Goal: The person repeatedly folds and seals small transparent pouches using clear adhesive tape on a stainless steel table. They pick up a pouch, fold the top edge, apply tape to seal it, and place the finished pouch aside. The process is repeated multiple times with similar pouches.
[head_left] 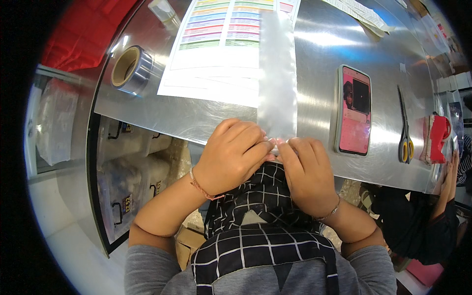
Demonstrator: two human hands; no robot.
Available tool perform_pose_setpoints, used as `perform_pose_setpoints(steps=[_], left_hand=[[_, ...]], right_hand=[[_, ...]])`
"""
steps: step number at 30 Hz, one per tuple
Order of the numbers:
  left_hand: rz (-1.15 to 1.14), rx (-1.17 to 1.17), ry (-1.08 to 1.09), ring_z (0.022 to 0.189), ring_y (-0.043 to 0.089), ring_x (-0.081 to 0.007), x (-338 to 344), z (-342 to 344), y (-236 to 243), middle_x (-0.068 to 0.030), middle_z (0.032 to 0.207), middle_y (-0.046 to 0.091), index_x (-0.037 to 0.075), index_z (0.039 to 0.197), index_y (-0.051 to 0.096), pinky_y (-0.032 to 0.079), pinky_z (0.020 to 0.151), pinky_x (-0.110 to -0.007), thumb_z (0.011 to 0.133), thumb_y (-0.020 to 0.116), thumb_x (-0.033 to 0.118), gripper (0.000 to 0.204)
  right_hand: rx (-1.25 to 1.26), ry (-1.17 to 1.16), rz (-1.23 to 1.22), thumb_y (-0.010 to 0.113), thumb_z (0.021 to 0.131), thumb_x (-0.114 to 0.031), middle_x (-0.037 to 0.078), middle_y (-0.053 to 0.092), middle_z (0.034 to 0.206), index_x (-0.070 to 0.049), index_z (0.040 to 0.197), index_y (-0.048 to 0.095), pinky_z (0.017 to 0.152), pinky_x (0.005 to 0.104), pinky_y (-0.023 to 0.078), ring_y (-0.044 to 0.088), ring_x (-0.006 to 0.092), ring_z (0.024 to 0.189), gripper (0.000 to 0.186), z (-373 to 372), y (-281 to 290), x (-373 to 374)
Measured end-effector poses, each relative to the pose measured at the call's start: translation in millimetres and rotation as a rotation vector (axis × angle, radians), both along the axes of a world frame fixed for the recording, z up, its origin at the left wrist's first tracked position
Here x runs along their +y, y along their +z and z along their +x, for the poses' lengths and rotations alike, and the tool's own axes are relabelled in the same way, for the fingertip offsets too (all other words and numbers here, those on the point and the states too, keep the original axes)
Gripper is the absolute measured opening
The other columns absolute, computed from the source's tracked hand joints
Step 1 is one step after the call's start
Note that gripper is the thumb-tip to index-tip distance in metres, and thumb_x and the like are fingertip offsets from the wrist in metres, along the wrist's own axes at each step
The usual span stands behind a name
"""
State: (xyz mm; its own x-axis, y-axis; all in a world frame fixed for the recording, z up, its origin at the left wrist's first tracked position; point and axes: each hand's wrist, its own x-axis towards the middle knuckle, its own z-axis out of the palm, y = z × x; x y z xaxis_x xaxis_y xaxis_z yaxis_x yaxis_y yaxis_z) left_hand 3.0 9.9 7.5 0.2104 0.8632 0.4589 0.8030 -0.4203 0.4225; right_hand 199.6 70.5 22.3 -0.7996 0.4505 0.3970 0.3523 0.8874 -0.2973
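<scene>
A long, narrow strip of translucent plastic (277, 73), seemingly a flat sleeve or bag, stretches away from me over the steel table (319, 83). It overlaps the right side of a white sheet with coloured rows (211, 73). At its near end, by the table's front edge, my left hand (235, 156) pinches the plastic, fingers curled. Close beside it, almost touching, my right hand (309, 174) is also closed on that end with thumb and fingertips. The fingertips hide exactly how the edge is folded or parted.
A wide roll of tape (132, 70) stands at the left. To the right lie a phone (354, 110) with a lit screen, black scissors with yellow-lined handles (405, 130) and a red tape dispenser (435, 139). Another person (410, 221) is at the right. Clear storage boxes (129, 184) sit below the table.
</scene>
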Motion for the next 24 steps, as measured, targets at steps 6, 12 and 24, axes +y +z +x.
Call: perform_pose_setpoints(steps=[6,12,24], left_hand=[[0.010,0.013,0.015,0.091,0.065,-0.0248,0.8,1.5,2.5,-0.0048,0.091,0.064,0.006,0.095,0.072,0.049,0.076,-0.038,0.078,0.079,0.018,0.022],[-0.162,-0.198,0.097,0.115,0.055,-0.0353,6.8,-4.5,7.8,-0.0194,0.120,0.056,0.002,0.131,0.057,0.048,0.095,-0.044,0.076,0.085,0.036,0.071],[-0.354,0.007,0.113,0.116,0.049,-0.0390,13.6,-3.0,22.6,-0.0222,0.125,0.054,-0.008,0.152,0.030,0.038,0.104,-0.051,0.074,0.076,0.036,0.101]], right_hand=[[-0.011,0.048,0.115,0.067,0.074,-0.007,0.012,0.061,0.102,0.005,0.100,0.068,0.073,0.0355,0.053,0.062,0.0275,0.091,0.029,1.4,-1.5,4.5],[0.034,0.054,0.062,0.066,0.070,-0.004,0.018,0.064,0.105,0.010,0.107,0.069,0.074,0.0387,0.055,0.063,0.0326,0.089,0.039,1.3,-2.8,5.8],[0.064,0.044,-0.001,0.068,0.077,-0.007,0.008,0.060,0.097,0.003,0.098,0.067,0.072,0.0323,0.053,0.060,0.0228,0.089,0.023,0.6,-1.5,10.8]])
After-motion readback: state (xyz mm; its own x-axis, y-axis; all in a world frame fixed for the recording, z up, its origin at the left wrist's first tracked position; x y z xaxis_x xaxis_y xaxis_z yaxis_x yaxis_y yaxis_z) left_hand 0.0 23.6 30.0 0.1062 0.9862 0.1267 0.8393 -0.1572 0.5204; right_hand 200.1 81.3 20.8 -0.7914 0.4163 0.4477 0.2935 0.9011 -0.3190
